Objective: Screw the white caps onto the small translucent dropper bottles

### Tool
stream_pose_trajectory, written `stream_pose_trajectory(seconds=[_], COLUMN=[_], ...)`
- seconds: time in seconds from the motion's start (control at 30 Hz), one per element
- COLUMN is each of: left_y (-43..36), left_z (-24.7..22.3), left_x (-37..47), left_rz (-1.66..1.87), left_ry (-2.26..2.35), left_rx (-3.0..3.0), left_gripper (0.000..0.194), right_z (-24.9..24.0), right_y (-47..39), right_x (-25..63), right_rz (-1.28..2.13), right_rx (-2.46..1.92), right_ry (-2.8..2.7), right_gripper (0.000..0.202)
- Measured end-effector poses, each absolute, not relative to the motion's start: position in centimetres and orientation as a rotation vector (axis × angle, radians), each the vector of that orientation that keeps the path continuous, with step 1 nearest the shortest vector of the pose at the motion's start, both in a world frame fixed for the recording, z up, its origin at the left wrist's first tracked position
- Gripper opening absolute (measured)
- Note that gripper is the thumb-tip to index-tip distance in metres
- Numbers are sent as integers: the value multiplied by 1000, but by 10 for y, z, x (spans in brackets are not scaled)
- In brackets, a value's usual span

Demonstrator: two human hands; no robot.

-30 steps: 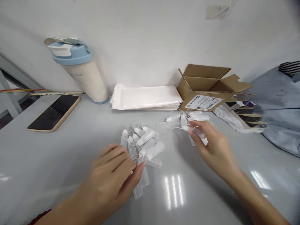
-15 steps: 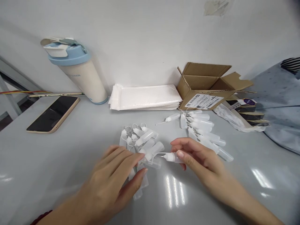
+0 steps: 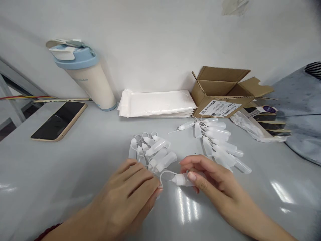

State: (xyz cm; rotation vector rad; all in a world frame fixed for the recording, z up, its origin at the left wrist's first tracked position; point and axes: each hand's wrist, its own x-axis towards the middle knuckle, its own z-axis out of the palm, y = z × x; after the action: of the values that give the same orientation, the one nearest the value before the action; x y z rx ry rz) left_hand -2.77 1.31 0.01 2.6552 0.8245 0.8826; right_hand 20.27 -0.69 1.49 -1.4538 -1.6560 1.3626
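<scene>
The glossy grey tabletop (image 3: 75, 167) ran back to a plain white wall (image 3: 155, 40). The open brown cardboard box (image 3: 220, 90) carried a white printed label (image 3: 220, 108), too small to read. The right hand (image 3: 210, 177) pinched a small translucent needle-tip plastic bottle (image 3: 182, 179) just above the table, near the front. The left hand (image 3: 130, 194) lay curled over the near end of a heap of small translucent bottles (image 3: 152, 152); whether it gripped any I could not tell. Bare table lay open at the left, beyond a black smartphone (image 3: 59, 120).

right hand (image 3: 213, 182) pinches dropper bottle (image 3: 182, 179) | left hand (image 3: 132, 195) on bottle pile (image 3: 152, 152)
</scene>
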Motion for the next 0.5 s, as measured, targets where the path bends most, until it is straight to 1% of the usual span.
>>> stream_pose_trajectory(seconds=[0.5], left_y=[11], left_z=[-2], left_x=[-27], left_rz=[843], left_ry=[816], left_rx=[2646], left_gripper=[20], right_z=[14], right_y=[-9], right_x=[202], right_rz=[1350], right_rx=[-1430], right_ry=[-1710], right_gripper=[16])
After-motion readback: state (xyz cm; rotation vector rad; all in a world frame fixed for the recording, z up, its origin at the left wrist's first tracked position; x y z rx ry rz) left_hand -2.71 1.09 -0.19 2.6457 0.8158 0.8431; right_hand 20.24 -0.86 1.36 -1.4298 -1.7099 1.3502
